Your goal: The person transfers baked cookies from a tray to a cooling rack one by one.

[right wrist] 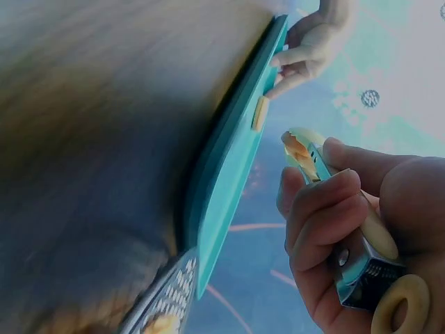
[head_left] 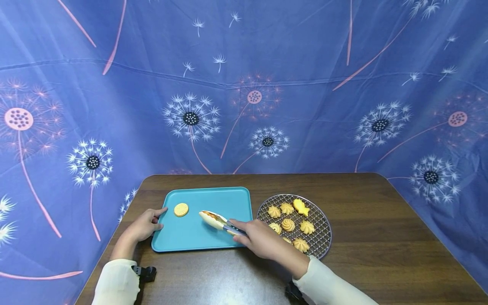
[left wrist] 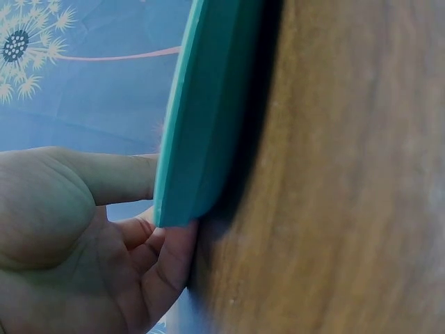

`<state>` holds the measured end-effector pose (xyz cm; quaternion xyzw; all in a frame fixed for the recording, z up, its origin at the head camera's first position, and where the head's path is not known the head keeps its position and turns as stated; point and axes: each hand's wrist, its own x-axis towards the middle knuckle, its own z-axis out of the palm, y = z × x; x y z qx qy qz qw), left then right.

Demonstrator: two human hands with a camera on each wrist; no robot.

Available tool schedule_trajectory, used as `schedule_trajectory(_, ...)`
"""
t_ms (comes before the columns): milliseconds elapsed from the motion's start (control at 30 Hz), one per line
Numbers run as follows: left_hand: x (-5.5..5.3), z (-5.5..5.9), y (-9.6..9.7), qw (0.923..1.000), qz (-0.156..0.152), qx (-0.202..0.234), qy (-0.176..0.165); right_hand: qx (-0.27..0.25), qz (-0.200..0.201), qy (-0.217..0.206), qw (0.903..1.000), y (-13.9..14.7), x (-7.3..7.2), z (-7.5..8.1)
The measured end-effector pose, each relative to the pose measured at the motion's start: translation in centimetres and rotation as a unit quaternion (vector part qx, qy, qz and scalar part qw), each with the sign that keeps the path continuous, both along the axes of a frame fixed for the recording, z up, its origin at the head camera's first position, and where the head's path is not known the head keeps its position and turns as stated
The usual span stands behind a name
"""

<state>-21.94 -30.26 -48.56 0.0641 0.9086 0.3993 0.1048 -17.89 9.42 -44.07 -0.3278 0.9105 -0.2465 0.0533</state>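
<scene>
My left hand (head_left: 143, 225) holds the left edge of a blue-green tray (head_left: 183, 237); in the left wrist view its thumb and fingers lie on either side of the tray's rim (left wrist: 191, 139). One round yellow cookie (head_left: 181, 209) lies on the tray's upper left part. My right hand (head_left: 261, 238) grips a pair of metal tongs (head_left: 233, 230) with cream tips above the tray's middle. Between the tips sits an orange-brown piece (right wrist: 297, 150), seemingly a cookie, mostly hidden by them. The fingers wrap around the tongs' handle (right wrist: 358, 261) in the right wrist view.
Right of the tray stands a round wire cooling rack (head_left: 324, 237) with several swirled and flower-shaped cookies (head_left: 306, 227) and a yellow fish-shaped piece (head_left: 301, 207). My right forearm covers the rack's front left part. A blue dandelion-print cloth (head_left: 324, 106) hangs behind the brown wooden table (head_left: 381, 237).
</scene>
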Motion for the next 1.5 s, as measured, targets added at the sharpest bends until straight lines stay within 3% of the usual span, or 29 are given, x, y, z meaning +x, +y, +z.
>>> schedule_trajectory(333, 0.1, -0.2, 0.1, 1.0000, 0.002, -0.002, -0.002, -0.024, -0.051, 0.016, 0.9983, 5.5, 1.3, -0.2)
schedule_trajectory(600, 0.0, 0.3, 0.1, 1.0000, -0.002, -0.006, 0.004, -0.024, -0.101, -0.014, 0.9945, 9.8, 1.9, -0.3)
schedule_trajectory(700, 0.1, 0.4, 0.1, 0.9999, -0.003, -0.009, 0.006, -0.025, -0.115, -0.005, 0.9931, 10.8, 2.1, -0.4)
schedule_trajectory(933, 0.1, 0.4, 0.1, 0.9999, -0.008, -0.005, 0.007, -0.026, -0.135, -0.018, 0.9903, 12.2, 2.4, -0.9)
schedule_trajectory(1500, 0.1, 0.3, 0.0, 0.9999, -0.010, -0.004, 0.011, -0.005, -0.145, 0.006, 0.9894, 12.9, 2.3, -1.7)
